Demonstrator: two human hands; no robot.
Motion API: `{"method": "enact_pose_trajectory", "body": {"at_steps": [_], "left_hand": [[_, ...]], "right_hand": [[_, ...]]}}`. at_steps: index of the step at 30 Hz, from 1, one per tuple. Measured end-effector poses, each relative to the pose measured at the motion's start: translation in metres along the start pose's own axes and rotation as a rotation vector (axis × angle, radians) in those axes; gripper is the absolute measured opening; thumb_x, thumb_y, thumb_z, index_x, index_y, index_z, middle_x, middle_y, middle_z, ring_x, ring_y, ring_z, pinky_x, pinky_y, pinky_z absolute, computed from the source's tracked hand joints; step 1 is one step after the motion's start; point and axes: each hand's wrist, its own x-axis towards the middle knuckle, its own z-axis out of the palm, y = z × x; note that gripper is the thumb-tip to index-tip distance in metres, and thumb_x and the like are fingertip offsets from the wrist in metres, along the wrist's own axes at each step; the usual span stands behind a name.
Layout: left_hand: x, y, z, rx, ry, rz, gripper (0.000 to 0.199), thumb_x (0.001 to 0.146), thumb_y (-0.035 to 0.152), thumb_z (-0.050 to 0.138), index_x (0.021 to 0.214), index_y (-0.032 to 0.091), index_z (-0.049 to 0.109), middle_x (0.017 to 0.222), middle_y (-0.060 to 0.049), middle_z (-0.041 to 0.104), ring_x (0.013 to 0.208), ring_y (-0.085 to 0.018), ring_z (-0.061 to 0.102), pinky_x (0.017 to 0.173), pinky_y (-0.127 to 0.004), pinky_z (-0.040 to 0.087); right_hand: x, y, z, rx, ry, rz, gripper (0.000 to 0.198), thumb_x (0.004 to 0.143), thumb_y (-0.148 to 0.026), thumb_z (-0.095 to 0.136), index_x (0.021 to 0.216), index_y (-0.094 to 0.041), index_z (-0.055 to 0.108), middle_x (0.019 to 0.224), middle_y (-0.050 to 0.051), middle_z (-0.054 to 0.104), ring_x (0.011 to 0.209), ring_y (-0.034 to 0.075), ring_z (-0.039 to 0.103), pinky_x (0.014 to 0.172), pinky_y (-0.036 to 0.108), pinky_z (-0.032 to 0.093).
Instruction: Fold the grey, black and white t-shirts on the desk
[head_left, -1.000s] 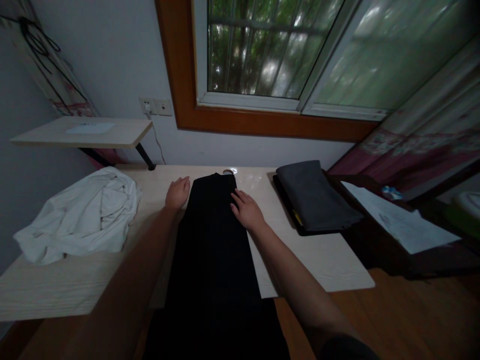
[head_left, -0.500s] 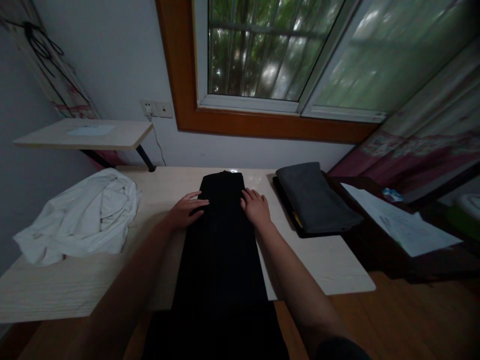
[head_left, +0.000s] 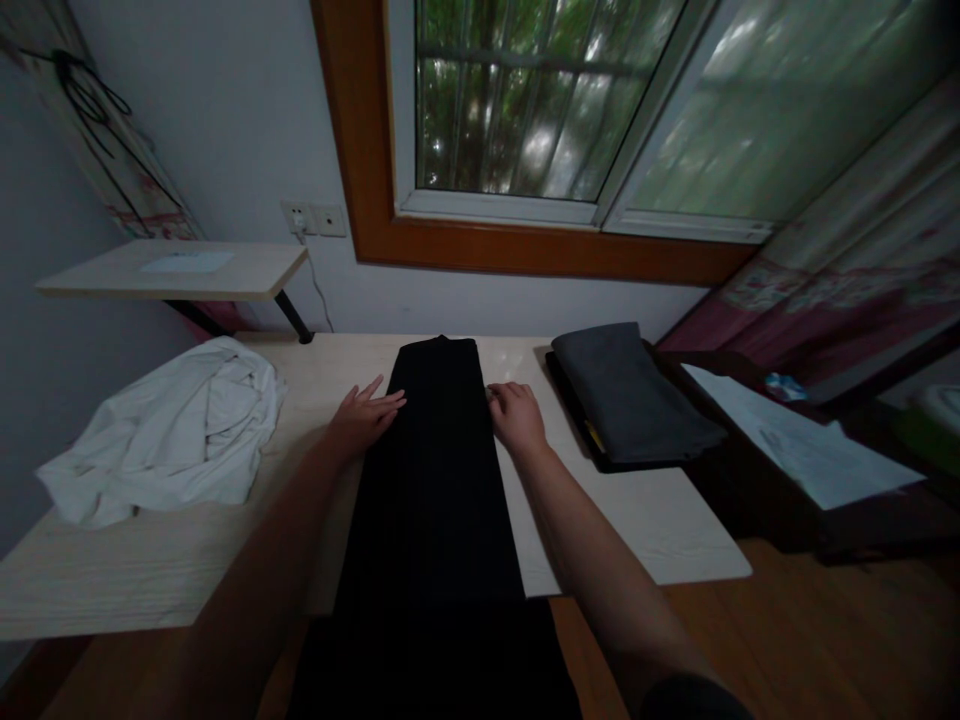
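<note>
A long piece of black folded cloth, apparently trousers [head_left: 427, 470], lies flat on the pale table [head_left: 637, 530], its near end dropping over the front edge. My left hand [head_left: 364, 418] is open at the left edge of the cloth, with fingers spread and the fingertips resting on it. On the opposite side, my right hand [head_left: 517, 415] has its fingers bent and drawn together at the right edge of the black trousers, seemingly pinching the border. The fingertips there are partly hidden.
Crumpled white cloth [head_left: 172, 430] lies on the left, below a small raised shelf [head_left: 255, 275]. A folded dark grey cloth [head_left: 630, 390] sits on the right. Beyond it, paper [head_left: 795, 430] rests on dark furniture. The window [head_left: 525, 120] is behind the table.
The black trousers have shifted slightly left at the far end. My left hand has moved a little left, and my right hand's fingers have slid off the top to the edge and curled.
</note>
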Motion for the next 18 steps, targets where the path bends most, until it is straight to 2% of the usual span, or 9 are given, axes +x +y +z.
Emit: {"method": "enact_pose_trajectory", "body": {"at_steps": [4,9,12,15,18], "left_hand": [[0.001,-0.007,0.001,0.041,0.035,-0.122,0.044,0.105,0.039,0.038,0.145,0.041,0.056,0.154,0.006,0.052,0.158,-0.03,0.021,0.12,-0.067,0.026],[0.001,-0.011,0.003,0.077,0.1,-0.257,0.046,0.105,0.041,0.035,0.147,0.04,0.055,0.157,0.005,0.049,0.158,-0.034,0.02,0.118,-0.072,0.023],[0.001,-0.016,0.004,0.08,0.168,-0.308,0.045,0.104,0.04,0.037,0.143,0.036,0.059,0.156,0.002,0.051,0.156,-0.035,0.023,0.118,-0.07,0.027],[0.001,-0.022,0.004,0.056,0.235,-0.282,0.043,0.101,0.039,0.043,0.137,0.031,0.064,0.154,-0.002,0.055,0.153,-0.034,0.032,0.119,-0.062,0.032],[0.001,-0.024,0.001,0.005,0.316,-0.172,0.039,0.099,0.038,0.047,0.13,0.029,0.069,0.147,-0.005,0.06,0.146,-0.031,0.041,0.12,-0.055,0.034]], "right_hand": [[-0.001,-0.004,0.0,0.054,-0.051,-0.133,0.027,0.099,-0.024,0.052,0.115,-0.022,0.074,0.109,0.009,0.072,0.105,0.026,0.059,0.097,0.04,0.046],[-0.002,-0.003,0.001,0.123,-0.137,-0.311,0.026,0.098,-0.026,0.057,0.117,-0.025,0.075,0.117,0.006,0.073,0.109,0.025,0.061,0.098,0.04,0.047],[-0.002,-0.002,0.003,0.104,-0.15,-0.332,0.027,0.098,-0.026,0.058,0.118,-0.027,0.076,0.122,0.005,0.073,0.113,0.025,0.061,0.1,0.042,0.046],[-0.001,-0.004,0.003,0.055,-0.149,-0.304,0.029,0.098,-0.027,0.058,0.121,-0.028,0.076,0.125,0.005,0.073,0.118,0.026,0.059,0.102,0.043,0.045],[0.0,-0.008,0.002,0.009,-0.154,-0.274,0.03,0.099,-0.027,0.056,0.123,-0.028,0.075,0.128,0.004,0.072,0.124,0.026,0.056,0.107,0.044,0.042]]}}
